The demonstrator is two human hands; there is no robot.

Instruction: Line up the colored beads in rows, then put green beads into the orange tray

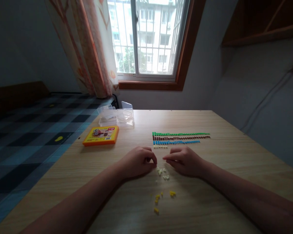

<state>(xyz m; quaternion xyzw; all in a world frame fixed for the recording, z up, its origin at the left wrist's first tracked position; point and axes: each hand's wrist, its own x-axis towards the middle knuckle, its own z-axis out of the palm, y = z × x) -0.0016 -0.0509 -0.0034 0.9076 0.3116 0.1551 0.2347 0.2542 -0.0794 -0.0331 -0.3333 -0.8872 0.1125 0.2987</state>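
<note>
- A person sits at a pale wooden table (222, 169), seen from their own eyes, with both bare forearms reaching in from the near edge.
- The left hand (138, 162) rests on the tabletop near the middle, curled loosely, with the thumb tip closed against the forefinger.
- The right hand (184, 161) rests just beside it. Its fingers lie straight and together, pointing towards the left hand, with the thumb pressed to the forefinger.
- The pieces are too small to tell whether either pinch holds one.
- A loose scatter of tiny pale pieces (163, 173) lies just in front of the two sets of fingertips, on the side nearer the person.
- A few yellow pieces (161, 198) lie nearer still to the near edge, apart from the pale ones.
- Beyond the hands, towards the far edge, four neat lines lie side by side: a green row (180, 134), a brown row (180, 137), a blue row (175, 142) and a much shorter pale row (160, 147).
- The work looks like lining up small pieces by colour, with the pale line only just begun and the yellow ones not yet laid out.
- Pieces this small seem to call for a fine fingertip pinch and careful placing at the end of a line, so the neighbouring rows stay straight.
- Near the left edge lie an orange box (101, 135) and, behind it, clear plastic containers (116, 117).
</note>
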